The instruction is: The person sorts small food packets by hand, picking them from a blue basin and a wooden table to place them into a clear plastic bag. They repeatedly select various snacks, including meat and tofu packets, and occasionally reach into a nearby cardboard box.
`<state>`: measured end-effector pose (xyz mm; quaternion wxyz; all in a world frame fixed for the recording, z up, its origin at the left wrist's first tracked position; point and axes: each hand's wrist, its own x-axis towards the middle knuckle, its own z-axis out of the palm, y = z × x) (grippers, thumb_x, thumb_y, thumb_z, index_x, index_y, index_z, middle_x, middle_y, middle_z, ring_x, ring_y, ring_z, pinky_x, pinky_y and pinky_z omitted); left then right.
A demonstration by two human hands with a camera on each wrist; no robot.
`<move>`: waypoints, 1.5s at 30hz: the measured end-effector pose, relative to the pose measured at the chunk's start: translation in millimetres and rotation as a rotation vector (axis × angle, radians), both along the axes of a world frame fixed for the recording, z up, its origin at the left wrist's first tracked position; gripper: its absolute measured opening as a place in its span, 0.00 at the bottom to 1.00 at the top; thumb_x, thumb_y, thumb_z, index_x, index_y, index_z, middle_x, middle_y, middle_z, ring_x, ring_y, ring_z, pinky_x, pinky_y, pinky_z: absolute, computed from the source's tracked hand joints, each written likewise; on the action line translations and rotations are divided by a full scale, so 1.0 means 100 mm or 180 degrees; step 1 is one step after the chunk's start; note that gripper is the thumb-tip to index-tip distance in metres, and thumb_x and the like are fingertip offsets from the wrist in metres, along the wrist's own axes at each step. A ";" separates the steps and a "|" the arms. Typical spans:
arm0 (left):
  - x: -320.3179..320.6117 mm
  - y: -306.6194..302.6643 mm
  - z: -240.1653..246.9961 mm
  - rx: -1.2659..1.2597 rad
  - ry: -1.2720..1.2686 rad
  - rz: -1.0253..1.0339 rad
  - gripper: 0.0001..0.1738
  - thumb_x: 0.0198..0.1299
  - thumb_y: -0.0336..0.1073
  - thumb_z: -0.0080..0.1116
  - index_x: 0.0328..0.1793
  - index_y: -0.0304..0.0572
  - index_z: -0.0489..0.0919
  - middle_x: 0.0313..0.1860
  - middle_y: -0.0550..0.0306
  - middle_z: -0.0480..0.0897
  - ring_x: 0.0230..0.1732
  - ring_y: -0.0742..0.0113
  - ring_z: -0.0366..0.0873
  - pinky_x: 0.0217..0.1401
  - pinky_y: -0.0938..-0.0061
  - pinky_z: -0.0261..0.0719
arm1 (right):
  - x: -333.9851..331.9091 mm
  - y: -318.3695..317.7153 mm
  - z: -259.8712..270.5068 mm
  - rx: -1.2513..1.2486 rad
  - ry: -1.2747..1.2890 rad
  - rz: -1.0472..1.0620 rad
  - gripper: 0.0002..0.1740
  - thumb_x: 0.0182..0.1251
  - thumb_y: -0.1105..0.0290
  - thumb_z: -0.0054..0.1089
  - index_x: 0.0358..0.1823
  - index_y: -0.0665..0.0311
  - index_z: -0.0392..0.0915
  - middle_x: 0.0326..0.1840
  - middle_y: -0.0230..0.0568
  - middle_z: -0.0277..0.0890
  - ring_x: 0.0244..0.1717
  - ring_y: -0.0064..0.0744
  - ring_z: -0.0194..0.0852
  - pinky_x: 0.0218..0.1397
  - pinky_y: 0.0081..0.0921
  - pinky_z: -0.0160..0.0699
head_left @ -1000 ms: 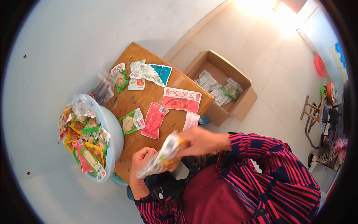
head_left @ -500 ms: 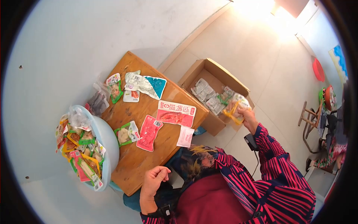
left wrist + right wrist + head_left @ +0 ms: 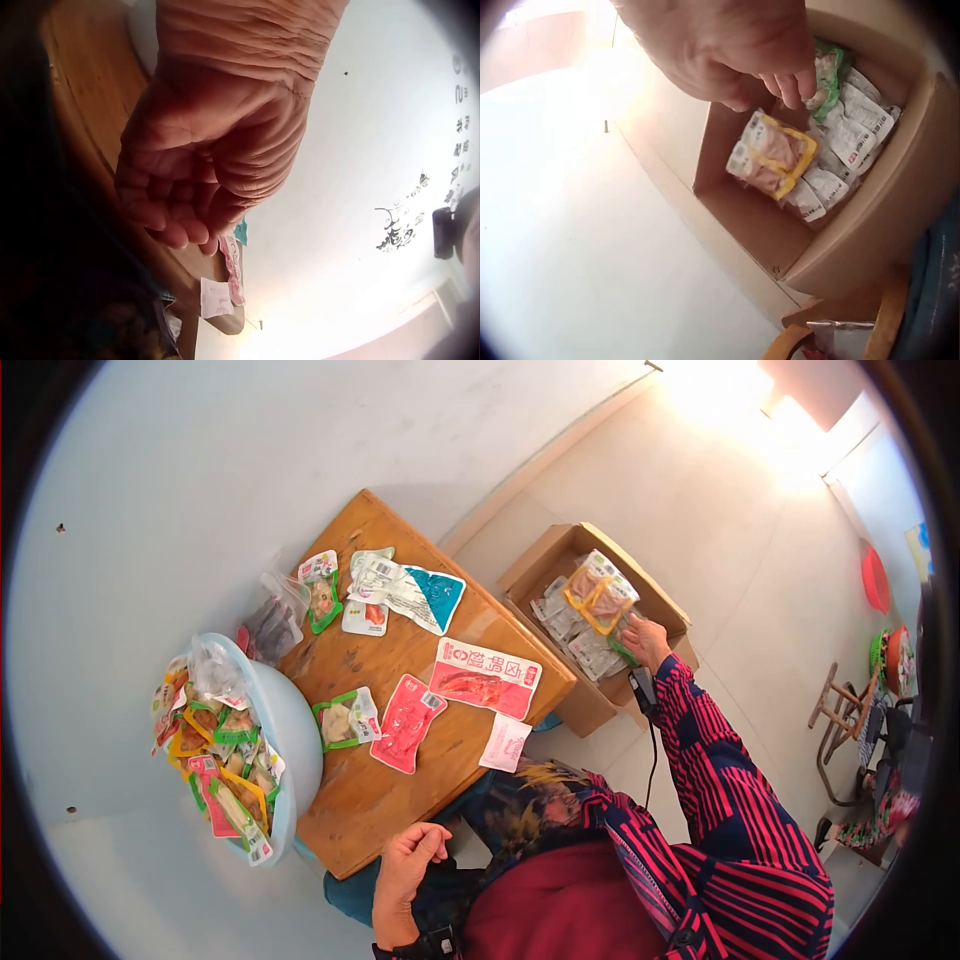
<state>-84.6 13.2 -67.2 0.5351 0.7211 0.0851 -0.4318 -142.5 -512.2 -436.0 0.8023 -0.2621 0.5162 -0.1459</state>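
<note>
Over the cardboard box [image 3: 655, 605], my right hand [image 3: 648, 640] hangs with loosely bent fingers and nothing in them. A yellow-edged clear food packet [image 3: 602, 595] is inside the box area; in the right wrist view the packet [image 3: 769, 161] shows apart from the fingertips [image 3: 789, 90]. Beneath lie several white printed packets [image 3: 847, 139] and a green-edged packet [image 3: 826, 79], partly hidden by the hand. My left hand [image 3: 410, 865] is idle beside the table's near edge, fingers loosely curled and holding nothing.
On the wooden table [image 3: 330, 800] lie a red packet [image 3: 408, 725], a larger red-and-white packet [image 3: 487, 678], a small pink packet [image 3: 505, 742], a green-edged packet [image 3: 345, 720] and a white-and-teal packet [image 3: 420, 588]. A light blue tub [image 3: 305, 730] heaped with packets stands left.
My right hand has carried the yellow-edged packet from near the left hand to the box and let go of it there. The left hand has drawn back slightly from the table and is now idle.
</note>
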 end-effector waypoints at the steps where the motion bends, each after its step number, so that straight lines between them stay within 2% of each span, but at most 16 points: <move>1: 0.00 -0.01 0.00 0.0013 -0.0011 0.0018 0.15 0.72 0.40 0.61 0.42 0.32 0.84 0.29 0.59 0.82 0.32 0.74 0.78 0.38 0.79 0.74 | -0.04 0.05 -0.04 -0.0096 0.0340 -0.0055 0.24 0.71 0.66 0.66 0.63 0.65 0.70 0.52 0.44 0.81 0.48 0.46 0.85 0.51 0.44 0.83; 6: 0.00 -0.07 -0.07 -0.0085 0.0055 0.0012 0.14 0.73 0.40 0.60 0.43 0.35 0.85 0.29 0.62 0.81 0.32 0.76 0.77 0.39 0.81 0.73 | -0.15 0.51 0.33 -0.0504 0.0843 0.0178 0.24 0.73 0.67 0.61 0.65 0.72 0.68 0.50 0.49 0.79 0.45 0.44 0.85 0.42 0.40 0.83; 7: 0.00 -0.07 -0.09 -0.0078 0.0053 0.0025 0.14 0.73 0.40 0.60 0.43 0.35 0.85 0.29 0.62 0.81 0.32 0.76 0.77 0.39 0.81 0.73 | -0.16 0.60 0.47 -0.0491 0.0932 0.0291 0.22 0.75 0.69 0.56 0.66 0.73 0.67 0.62 0.57 0.75 0.54 0.50 0.83 0.53 0.42 0.83; 8: 0.01 -0.08 -0.11 -0.0073 0.0065 -0.0048 0.14 0.73 0.40 0.59 0.44 0.35 0.85 0.29 0.63 0.81 0.33 0.76 0.77 0.39 0.81 0.73 | -0.16 0.68 0.60 -0.0495 0.0933 0.0295 0.22 0.75 0.69 0.56 0.66 0.73 0.67 0.62 0.57 0.75 0.54 0.50 0.83 0.53 0.42 0.83; 14: 0.02 -0.08 -0.14 -0.0203 -0.0089 -0.0266 0.14 0.75 0.40 0.57 0.45 0.36 0.85 0.28 0.67 0.78 0.32 0.80 0.73 0.38 0.82 0.71 | -0.23 0.96 1.09 -0.0823 0.0678 0.0670 0.22 0.76 0.70 0.54 0.67 0.70 0.69 0.55 0.52 0.81 0.45 0.42 0.86 0.46 0.35 0.85; 16: 0.01 -0.05 -0.16 -0.0216 -0.0176 -0.0232 0.14 0.75 0.40 0.57 0.45 0.36 0.85 0.28 0.67 0.78 0.32 0.80 0.73 0.38 0.82 0.71 | -0.15 1.06 1.32 -0.1181 0.0528 0.0797 0.19 0.75 0.69 0.56 0.62 0.71 0.73 0.47 0.47 0.83 0.37 0.33 0.87 0.35 0.26 0.83; 19: 0.01 0.01 -0.16 -0.0251 -0.0297 -0.0197 0.14 0.75 0.41 0.57 0.44 0.38 0.85 0.28 0.66 0.80 0.32 0.80 0.74 0.38 0.82 0.71 | 0.00 1.22 1.78 -0.1705 0.0181 0.0944 0.15 0.75 0.68 0.58 0.57 0.69 0.76 0.40 0.42 0.84 0.32 0.27 0.85 0.32 0.21 0.81; 24: -0.10 0.14 -0.17 -0.0451 -0.0591 -0.0037 0.13 0.75 0.40 0.57 0.44 0.38 0.85 0.28 0.67 0.79 0.31 0.81 0.74 0.37 0.83 0.71 | 0.16 1.76 2.62 -0.2164 -0.0113 0.1624 0.10 0.74 0.69 0.60 0.50 0.68 0.77 0.33 0.37 0.81 0.31 0.23 0.82 0.34 0.19 0.80; 26: -0.15 0.19 -0.17 -0.0538 -0.0626 0.0084 0.13 0.75 0.40 0.57 0.44 0.38 0.85 0.28 0.67 0.79 0.31 0.81 0.73 0.37 0.83 0.71 | 0.15 1.98 2.64 -0.3181 -0.0322 0.1950 0.13 0.69 0.69 0.65 0.49 0.69 0.77 0.32 0.33 0.81 0.33 0.23 0.82 0.36 0.20 0.81; 27: -0.19 0.22 -0.17 -0.0578 -0.0622 0.0178 0.13 0.75 0.40 0.57 0.44 0.38 0.85 0.27 0.68 0.79 0.30 0.82 0.73 0.37 0.84 0.71 | 0.14 2.04 2.68 -0.3752 -0.0066 0.2339 0.25 0.60 0.67 0.73 0.56 0.70 0.76 0.44 0.42 0.83 0.47 0.35 0.83 0.51 0.31 0.82; 28: -0.22 0.26 -0.19 -0.0625 -0.0630 0.0205 0.13 0.75 0.40 0.57 0.44 0.38 0.85 0.27 0.68 0.79 0.30 0.82 0.73 0.37 0.84 0.71 | 0.15 2.15 2.82 -0.3803 -0.0067 0.2359 0.25 0.60 0.67 0.73 0.56 0.70 0.76 0.44 0.42 0.83 0.47 0.35 0.83 0.51 0.31 0.82; 30: -0.29 0.35 -0.21 -0.0723 -0.0718 0.0313 0.12 0.75 0.40 0.57 0.44 0.39 0.85 0.27 0.68 0.79 0.30 0.82 0.73 0.36 0.84 0.70 | 0.15 2.38 3.08 -0.5844 0.0018 0.2520 0.37 0.53 0.65 0.76 0.65 0.68 0.74 0.64 0.55 0.75 0.66 0.52 0.72 0.68 0.43 0.73; 31: -0.32 0.40 -0.19 -0.0756 -0.0737 0.0347 0.12 0.75 0.40 0.57 0.44 0.39 0.85 0.27 0.68 0.79 0.30 0.82 0.73 0.36 0.84 0.70 | 0.14 2.42 3.08 -0.5628 0.0063 0.3035 0.47 0.53 0.59 0.75 0.74 0.67 0.66 0.78 0.63 0.57 0.79 0.64 0.52 0.80 0.50 0.54; 35: -0.44 0.60 -0.21 -0.0763 -0.0735 0.0519 0.12 0.74 0.40 0.58 0.44 0.39 0.85 0.27 0.68 0.79 0.29 0.81 0.73 0.34 0.84 0.70 | 0.25 2.60 2.95 -0.6193 0.0350 0.3816 0.50 0.61 0.49 0.68 0.79 0.66 0.58 0.82 0.66 0.48 0.83 0.67 0.41 0.83 0.55 0.42; 39: -0.52 0.73 -0.22 -0.0920 -0.0817 0.0745 0.11 0.73 0.36 0.58 0.43 0.36 0.86 0.27 0.68 0.78 0.31 0.80 0.74 0.37 0.83 0.72 | 0.41 2.81 2.81 -0.6783 0.0442 0.3858 0.41 0.70 0.50 0.57 0.78 0.67 0.60 0.82 0.66 0.49 0.82 0.65 0.42 0.82 0.55 0.42; 45: -0.59 0.84 -0.32 -0.0980 -0.0903 0.0853 0.10 0.73 0.36 0.58 0.44 0.38 0.86 0.27 0.69 0.78 0.30 0.81 0.74 0.36 0.83 0.73 | 0.87 3.10 2.78 -0.6756 0.0384 0.4027 0.41 0.72 0.51 0.55 0.79 0.66 0.57 0.83 0.65 0.45 0.83 0.66 0.40 0.83 0.55 0.42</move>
